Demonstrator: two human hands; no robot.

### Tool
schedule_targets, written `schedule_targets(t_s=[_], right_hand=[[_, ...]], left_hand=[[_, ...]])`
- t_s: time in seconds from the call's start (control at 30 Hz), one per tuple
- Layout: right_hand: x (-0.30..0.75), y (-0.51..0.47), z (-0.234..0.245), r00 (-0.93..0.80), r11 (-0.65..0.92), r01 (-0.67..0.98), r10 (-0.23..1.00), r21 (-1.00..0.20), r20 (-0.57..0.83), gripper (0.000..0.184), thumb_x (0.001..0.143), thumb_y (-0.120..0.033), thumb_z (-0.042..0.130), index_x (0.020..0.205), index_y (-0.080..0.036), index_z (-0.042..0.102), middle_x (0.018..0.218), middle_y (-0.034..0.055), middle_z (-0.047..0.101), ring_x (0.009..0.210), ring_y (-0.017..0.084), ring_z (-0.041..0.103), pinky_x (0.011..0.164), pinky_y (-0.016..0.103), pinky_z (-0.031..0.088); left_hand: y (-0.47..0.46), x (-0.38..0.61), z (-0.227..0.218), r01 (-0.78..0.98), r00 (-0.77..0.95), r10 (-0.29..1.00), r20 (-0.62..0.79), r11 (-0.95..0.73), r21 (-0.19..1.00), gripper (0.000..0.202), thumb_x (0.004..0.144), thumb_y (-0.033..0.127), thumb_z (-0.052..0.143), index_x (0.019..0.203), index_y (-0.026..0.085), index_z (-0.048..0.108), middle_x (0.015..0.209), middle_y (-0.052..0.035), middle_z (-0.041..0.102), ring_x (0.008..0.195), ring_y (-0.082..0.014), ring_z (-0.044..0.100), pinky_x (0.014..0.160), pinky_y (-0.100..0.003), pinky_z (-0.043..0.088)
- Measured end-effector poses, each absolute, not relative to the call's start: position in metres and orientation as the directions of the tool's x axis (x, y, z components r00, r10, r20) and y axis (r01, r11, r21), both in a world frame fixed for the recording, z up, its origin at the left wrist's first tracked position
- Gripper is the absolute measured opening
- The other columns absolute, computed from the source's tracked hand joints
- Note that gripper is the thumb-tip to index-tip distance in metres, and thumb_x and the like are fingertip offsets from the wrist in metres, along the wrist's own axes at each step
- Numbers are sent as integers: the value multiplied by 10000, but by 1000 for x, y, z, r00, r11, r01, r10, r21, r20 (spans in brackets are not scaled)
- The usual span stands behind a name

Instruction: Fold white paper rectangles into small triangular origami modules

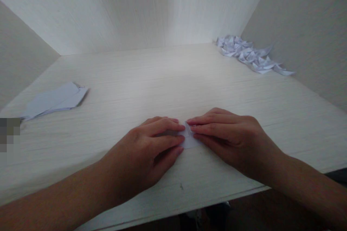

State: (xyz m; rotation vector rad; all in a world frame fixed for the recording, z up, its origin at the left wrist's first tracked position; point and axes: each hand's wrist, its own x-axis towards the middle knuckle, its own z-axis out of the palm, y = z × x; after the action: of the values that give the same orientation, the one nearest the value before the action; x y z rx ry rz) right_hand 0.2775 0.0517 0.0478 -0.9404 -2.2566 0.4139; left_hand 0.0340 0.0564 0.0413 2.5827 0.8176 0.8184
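Note:
A small piece of white folded paper [192, 142] lies on the table near its front edge, with a raised flap standing between my two hands. From the left, my left hand [153, 142] presses its fingertips onto the paper, the fingers bent and close together. My right hand [230, 130] pinches at the flap from the other side, its fingertips gathered at the fold. Parts of the paper are hidden under the fingers of both hands.
A stack of white paper sheets [55, 99] rests at the left of the pale wooden table [141, 86]. In the back right corner is a heap of folded white paper pieces [244, 53]. Panels [130, 11] rise at the back and both sides.

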Motion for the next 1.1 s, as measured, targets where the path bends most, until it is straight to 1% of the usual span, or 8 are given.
schedule_targets(t_s=[0.13,0.23,0.4,0.6,0.7,0.8,0.97,1.1], right_hand=[[279,52,46,-548,700,514,712,-495,438,196,946,-99,643,1003,-176,814,1116,99,802,993,212,751,864,334,639],[278,50,47,-535,669,548,742,-502,405,198,947,-103,641,980,-170,824,1100,108,782,946,200,751,819,303,628],[271,49,53,-464,564,584,822,-584,330,197,910,-82,678,923,-205,832,1027,52,773,863,151,734,761,251,589],[263,47,58,-269,302,611,948,-732,167,132,843,-119,760,891,-231,812,900,-1,799,772,157,736,698,262,592],[261,46,59,-251,290,597,953,-748,169,136,828,-112,772,847,-240,813,917,-9,804,793,156,743,722,265,595],[260,45,59,-262,315,583,946,-749,193,158,824,-101,775,830,-252,822,935,-19,804,814,142,745,751,250,595],[261,45,58,-268,320,575,943,-753,196,187,837,-99,764,834,-271,837,939,-31,804,825,120,746,768,220,593],[261,45,57,-273,327,572,941,-753,201,190,853,-114,753,840,-282,842,947,-31,804,818,115,747,752,212,593]], left_hand=[[58,35,42,420,665,603,440,-790,447,160,970,156,642,982,175,800,1151,-75,785,1093,-187,725,999,-325,605],[59,37,44,440,653,617,438,-781,444,155,960,157,657,930,187,807,1121,-68,786,1038,-175,729,935,-295,615],[61,40,46,469,637,635,437,-769,435,154,949,156,671,890,194,807,1114,-66,784,986,-177,720,865,-299,617],[61,41,43,431,638,626,449,-773,465,123,929,119,689,902,180,793,1084,-59,791,1000,-178,714,880,-305,606],[61,42,43,420,639,614,463,-783,459,119,931,109,687,906,166,788,1071,-60,791,1010,-179,711,899,-304,605],[59,43,44,429,640,607,470,-790,437,127,947,108,668,966,165,781,1078,-57,784,1019,-175,700,917,-308,601],[57,43,41,446,670,603,432,-793,415,228,980,102,614,1164,169,732,1157,-68,745,1084,-186,654,970,-347,589],[56,43,40,439,695,582,422,-808,392,243,991,96,586,1181,165,721,1195,-84,715,1106,-205,630,990,-380,584]])
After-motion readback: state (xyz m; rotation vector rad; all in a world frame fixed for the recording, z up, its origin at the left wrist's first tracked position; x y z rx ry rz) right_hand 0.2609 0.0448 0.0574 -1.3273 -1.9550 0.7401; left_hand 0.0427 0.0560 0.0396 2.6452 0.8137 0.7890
